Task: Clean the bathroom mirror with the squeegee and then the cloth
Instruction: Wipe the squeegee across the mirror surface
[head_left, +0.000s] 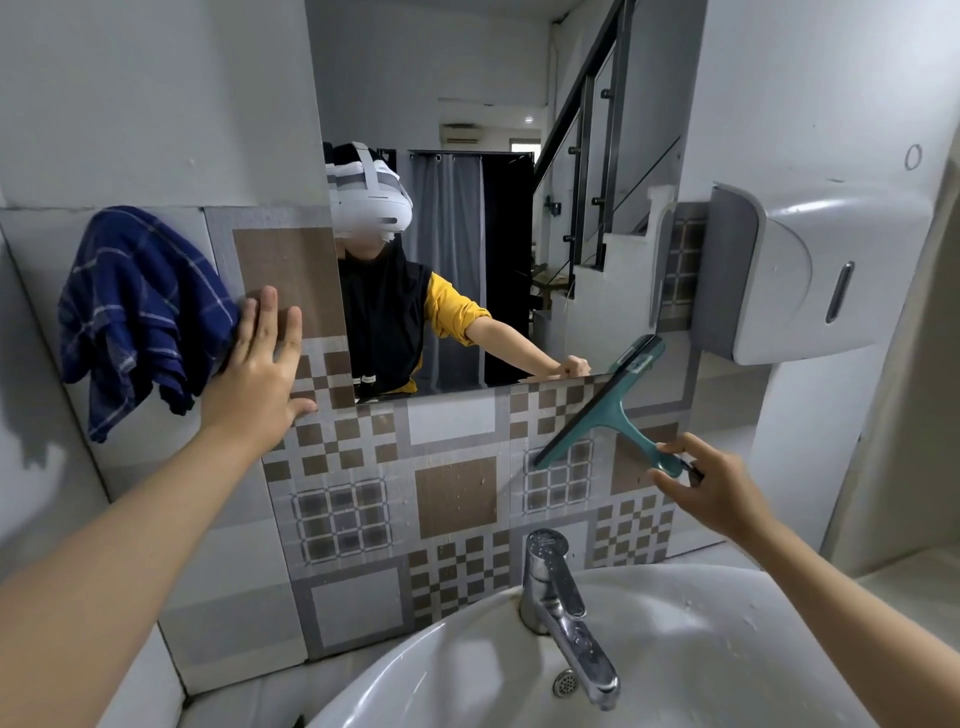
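Basin (675, 649): nearest, below both arms, tap (561, 608) at its back edge; placed to catch any drips.
Right hand (711, 493): fingers pinched on the end of the squeegee (602, 410) handle, blade slanted across the mirror's (519, 234) lower right corner, likely where a stroke ends.
Left hand (260, 379): flat on the tiled wall (452, 499), fingers spread, gripping nothing, probably for support.
Cloth (140, 317): hanging just beside that hand, left of the mirror, seemingly ready for later.

Right hand (714, 491) holds squeegee (605, 410), seemingly below mirror (519, 208)
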